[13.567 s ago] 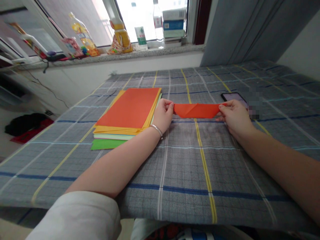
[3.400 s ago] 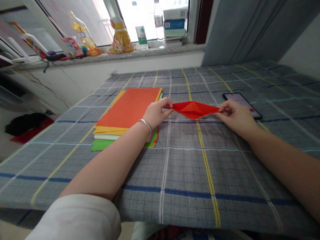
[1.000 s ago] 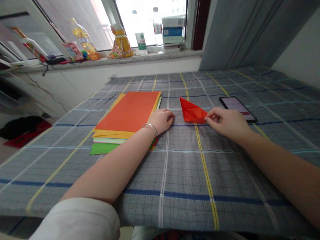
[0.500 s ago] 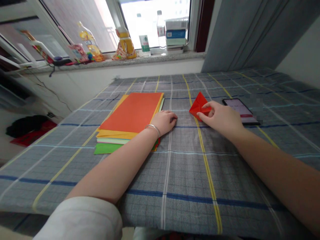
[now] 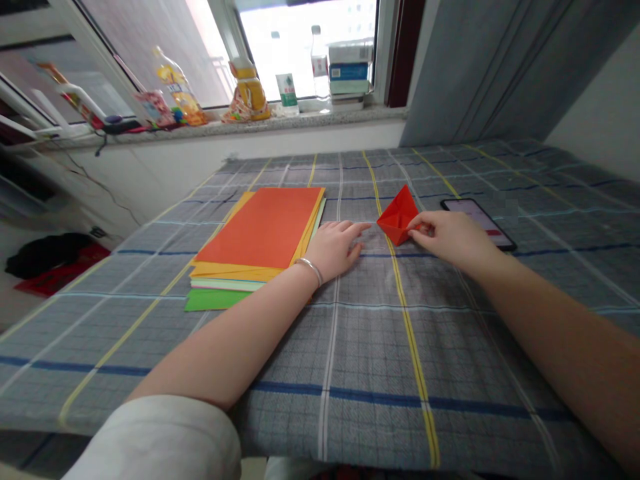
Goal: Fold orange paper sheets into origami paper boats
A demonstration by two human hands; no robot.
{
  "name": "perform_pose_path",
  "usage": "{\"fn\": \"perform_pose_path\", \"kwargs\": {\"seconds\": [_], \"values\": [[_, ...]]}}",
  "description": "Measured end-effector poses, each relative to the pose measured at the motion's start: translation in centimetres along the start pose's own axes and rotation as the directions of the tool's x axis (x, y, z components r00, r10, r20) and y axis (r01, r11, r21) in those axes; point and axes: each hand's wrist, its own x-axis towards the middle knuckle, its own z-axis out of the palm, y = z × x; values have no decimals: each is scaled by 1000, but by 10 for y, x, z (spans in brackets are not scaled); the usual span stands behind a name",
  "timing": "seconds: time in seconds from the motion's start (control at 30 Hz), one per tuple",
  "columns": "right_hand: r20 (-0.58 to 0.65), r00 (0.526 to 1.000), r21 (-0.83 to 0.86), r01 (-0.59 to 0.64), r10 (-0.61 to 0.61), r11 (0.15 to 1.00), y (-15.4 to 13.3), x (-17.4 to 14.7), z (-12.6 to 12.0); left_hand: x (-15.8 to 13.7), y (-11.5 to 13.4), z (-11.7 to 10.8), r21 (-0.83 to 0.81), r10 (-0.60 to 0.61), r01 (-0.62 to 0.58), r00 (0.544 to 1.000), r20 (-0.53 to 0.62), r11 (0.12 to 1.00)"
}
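Observation:
A folded piece of red paper [image 5: 397,212] stands partly opened on the checked cloth, its creases and inner folds showing. My right hand [image 5: 445,235] pinches its right corner between thumb and fingers. To the left of the paper lies my left hand [image 5: 339,245], fingers spread and holding nothing, with the index fingertip a short gap from the paper's left corner. A silver bangle [image 5: 310,268] circles the left wrist. Beside that hand is a stack of coloured paper [image 5: 265,223], orange on top, with yellow, white and green edges sticking out below.
A phone [image 5: 480,223] lies behind my right hand. The grey checked cloth [image 5: 375,347] covers the table. Along the windowsill [image 5: 310,119] stand bottles, a yellow container [image 5: 253,93], a green-and-white cup [image 5: 287,92] and stacked boxes [image 5: 349,70]. A grey curtain [image 5: 480,67] hangs at right.
My left hand has uncurled and stretched its fingers rightward toward the red paper. The right hand has shifted its grip to the paper's right corner, and the paper has turned slightly.

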Motion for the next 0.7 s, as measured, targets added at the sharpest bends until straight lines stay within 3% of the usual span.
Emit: {"fn": "perform_pose_path", "kwargs": {"seconds": [0.17, 0.3, 0.4, 0.5, 0.6, 0.7], "values": [[-92, 986, 2, 139, -138, 990, -25, -12, 7, -3, 25, -3, -287, -41, -2, 988, -146, 958], [-93, 958, 7, 274, -272, 962, -35, -15, 12, -3, 22, 3, -279, -42, -19, 977, -211, 960], [-150, 895, -25, 421, -419, 907, -17, -7, 10, 0, 10, 4, -266, -47, -17, 971, -234, 964], [-252, 895, -11, 377, -367, 926, 14, 4, 9, 4, -1, 2, -327, -71, 0, 976, -204, 945], [-130, 933, 109, 349, -335, 931, 40, 11, 12, 6, -8, -2, -340, -134, 87, 984, -119, 936], [-77, 946, 203, 324, -314, 924, 48, 13, 17, 7, -15, -5, -275, -201, 177, 978, -60, 945]]}}
